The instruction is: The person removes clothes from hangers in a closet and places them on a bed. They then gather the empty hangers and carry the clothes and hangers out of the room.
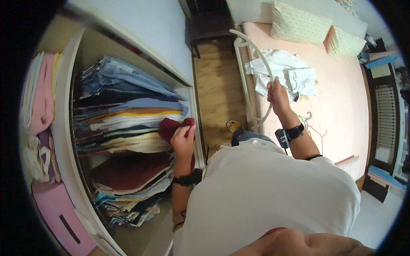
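Observation:
At the open wardrobe's edge, my left hand [183,140] pinches a dark red cloth [168,128], part of which hangs down behind my wrist. My right hand [278,96] is wrapped around a curved white rail [260,52] at the side of the bed. Beyond that hand, crumpled white clothing [275,64] lies on the pink bed sheet [341,86]. Beside my left hand, several garments hang packed in a row, among them blue jeans [125,80], white tops [137,123] and a maroon garment [131,171].
Thin clothes hangers [309,123] lie on the bed near my right forearm. Two patterned pillows [301,24] rest at its far side. A strip of wooden floor [213,86] runs between wardrobe and bed, with a dark table [209,27] at its end. A pink box [61,217] stands at lower left.

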{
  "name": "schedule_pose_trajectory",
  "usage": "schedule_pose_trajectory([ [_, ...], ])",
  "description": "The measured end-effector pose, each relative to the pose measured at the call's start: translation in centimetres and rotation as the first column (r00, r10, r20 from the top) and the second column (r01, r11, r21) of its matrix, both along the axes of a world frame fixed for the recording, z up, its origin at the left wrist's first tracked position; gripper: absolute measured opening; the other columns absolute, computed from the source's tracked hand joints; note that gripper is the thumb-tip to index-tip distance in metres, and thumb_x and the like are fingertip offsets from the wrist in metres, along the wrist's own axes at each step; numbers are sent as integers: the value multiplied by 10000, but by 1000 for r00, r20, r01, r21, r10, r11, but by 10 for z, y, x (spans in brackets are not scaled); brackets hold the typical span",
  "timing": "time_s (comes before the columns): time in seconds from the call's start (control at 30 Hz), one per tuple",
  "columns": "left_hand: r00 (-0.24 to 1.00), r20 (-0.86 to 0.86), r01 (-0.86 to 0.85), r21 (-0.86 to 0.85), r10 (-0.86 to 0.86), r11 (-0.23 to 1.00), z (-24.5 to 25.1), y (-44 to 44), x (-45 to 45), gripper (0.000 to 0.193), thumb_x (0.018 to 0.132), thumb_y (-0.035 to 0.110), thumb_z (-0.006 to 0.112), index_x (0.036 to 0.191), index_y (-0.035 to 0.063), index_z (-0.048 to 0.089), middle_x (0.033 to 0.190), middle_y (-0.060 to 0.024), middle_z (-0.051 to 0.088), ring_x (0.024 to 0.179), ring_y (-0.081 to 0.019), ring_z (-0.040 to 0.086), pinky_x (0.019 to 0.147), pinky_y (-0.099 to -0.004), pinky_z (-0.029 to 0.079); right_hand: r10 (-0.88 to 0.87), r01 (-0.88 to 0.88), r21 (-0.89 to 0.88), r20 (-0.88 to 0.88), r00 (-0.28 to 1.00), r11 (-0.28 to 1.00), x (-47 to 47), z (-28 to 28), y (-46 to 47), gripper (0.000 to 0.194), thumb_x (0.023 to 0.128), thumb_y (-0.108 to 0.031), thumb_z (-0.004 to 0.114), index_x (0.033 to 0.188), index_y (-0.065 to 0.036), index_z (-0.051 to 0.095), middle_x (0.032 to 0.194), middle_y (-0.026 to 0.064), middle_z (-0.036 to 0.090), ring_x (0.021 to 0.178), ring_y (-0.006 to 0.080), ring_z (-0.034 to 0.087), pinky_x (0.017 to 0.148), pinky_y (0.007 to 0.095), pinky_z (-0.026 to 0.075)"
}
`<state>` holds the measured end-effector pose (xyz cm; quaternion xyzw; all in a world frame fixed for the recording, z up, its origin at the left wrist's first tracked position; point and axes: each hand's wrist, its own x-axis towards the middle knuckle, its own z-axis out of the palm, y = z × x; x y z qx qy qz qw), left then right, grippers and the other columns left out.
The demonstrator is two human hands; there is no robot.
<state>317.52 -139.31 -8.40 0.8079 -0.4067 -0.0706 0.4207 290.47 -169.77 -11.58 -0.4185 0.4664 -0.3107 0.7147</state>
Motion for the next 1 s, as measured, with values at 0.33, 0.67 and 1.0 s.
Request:
schedule_pose_trajectory([
  [0.33,918,-233,294,-144,-321,945,39,-285,-83,310,943,305,770,981,-3,783,872,-212,740,803,-343,730,736,-394,547,-829,737,-403,-115,548,543,-253,18,-68,473,1118,-418,372,904,-49,575,675,-9,443,570,109,409,522,295,363],
  [0.67,232,-720,826,-209,-654,524,-30,-332,-155,630,1063,125,612,1611,-16,335,1632,-205,413,1505,-275,411,1213,-353,349,-478,204,-443,-861,172,873,-451,-104,21,471,1042,-422,578,980,3,771,871,187,753,870,342,717,794,440,531],
  [1.0,482,-846,430,455,228,780,-153,-112,-12,616,1051,347,635,1559,36,477,1480,-196,588,1332,-270,596,1081,-384,487,116,221,80,-981,-154,972,-561,-226,-41,477,999,-382,508,1147,0,752,1222,261,717,1188,447,670,1014,537,535],
])
